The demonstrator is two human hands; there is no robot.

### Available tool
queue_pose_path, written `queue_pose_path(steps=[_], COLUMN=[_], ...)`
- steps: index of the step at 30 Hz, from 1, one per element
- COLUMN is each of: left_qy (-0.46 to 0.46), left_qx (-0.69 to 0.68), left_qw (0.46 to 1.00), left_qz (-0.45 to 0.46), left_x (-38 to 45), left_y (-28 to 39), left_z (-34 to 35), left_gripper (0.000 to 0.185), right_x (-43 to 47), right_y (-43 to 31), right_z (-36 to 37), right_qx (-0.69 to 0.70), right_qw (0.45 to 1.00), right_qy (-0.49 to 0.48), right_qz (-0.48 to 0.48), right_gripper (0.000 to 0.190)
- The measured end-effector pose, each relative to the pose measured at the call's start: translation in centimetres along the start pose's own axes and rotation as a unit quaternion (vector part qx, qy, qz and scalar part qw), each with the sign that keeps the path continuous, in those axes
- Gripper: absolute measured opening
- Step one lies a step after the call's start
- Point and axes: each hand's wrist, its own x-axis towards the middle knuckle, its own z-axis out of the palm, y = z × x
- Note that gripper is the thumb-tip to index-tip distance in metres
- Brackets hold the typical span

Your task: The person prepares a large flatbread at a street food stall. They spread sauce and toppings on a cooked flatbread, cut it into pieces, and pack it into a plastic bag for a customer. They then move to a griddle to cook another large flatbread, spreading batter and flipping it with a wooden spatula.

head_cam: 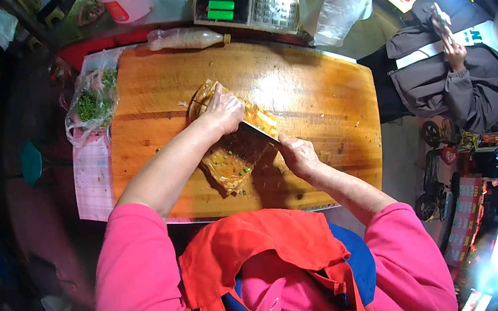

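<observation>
On the wooden cutting board lies a browned, layered flatbread sprinkled with chopped green onion. My right hand grips the handle of a wide-bladed knife, whose blade stands on edge across the flatbread. Beyond the blade, a strip of the bread shows pale yellow filling. My left hand presses down on the bread's far part, fingers pointing away from me, close to the far end of the blade. That end of the blade is hidden behind the hand. A cut line crosses the bread near my left fingertips.
A plastic bag of chopped green onions lies left of the board. Along the back are a capped plastic bottle, a digital scale, a white bucket and a clear plastic bag. A person holding a phone stands right.
</observation>
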Motion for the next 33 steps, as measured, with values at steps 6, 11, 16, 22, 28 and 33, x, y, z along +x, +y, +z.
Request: queue_pose_path(steps=[6,11,16,22,28,33], left_qy=[0.059,0.043,0.029,0.033,-0.042,0.001], left_qx=[-0.003,-0.023,-0.050,0.015,0.017,-0.027], left_qw=[0.998,0.998,0.998,0.999,0.999,0.998], left_qz=[-0.004,-0.046,-0.025,-0.031,-0.015,-0.063], left_x=[-4.3,-5.1,-5.8,-5.4,-4.9,-4.8], left_y=[-5.2,-7.1,-7.2,-5.5,-7.7,-9.4], left_z=[-3.0,1.7,1.7,1.2,0.7,1.2], left_gripper=[0.021,0.018,0.014,0.015,0.018,0.019], right_x=[2.8,3.9,4.6,3.6,5.7,6.5], right_y=[-5.9,-7.9,-7.9,-7.5,-7.6,-8.3], right_z=[-5.6,-2.3,-1.7,0.7,0.0,-1.2], right_qx=[0.017,0.032,0.023,0.020,0.072,0.060], right_qw=[0.999,0.999,0.998,0.999,0.997,0.997], right_qy=[0.016,-0.028,-0.055,-0.034,-0.031,-0.004], right_qz=[-0.026,-0.021,-0.021,0.019,-0.008,-0.044], right_gripper=[0.016,0.017,0.014,0.015,0.013,0.011])
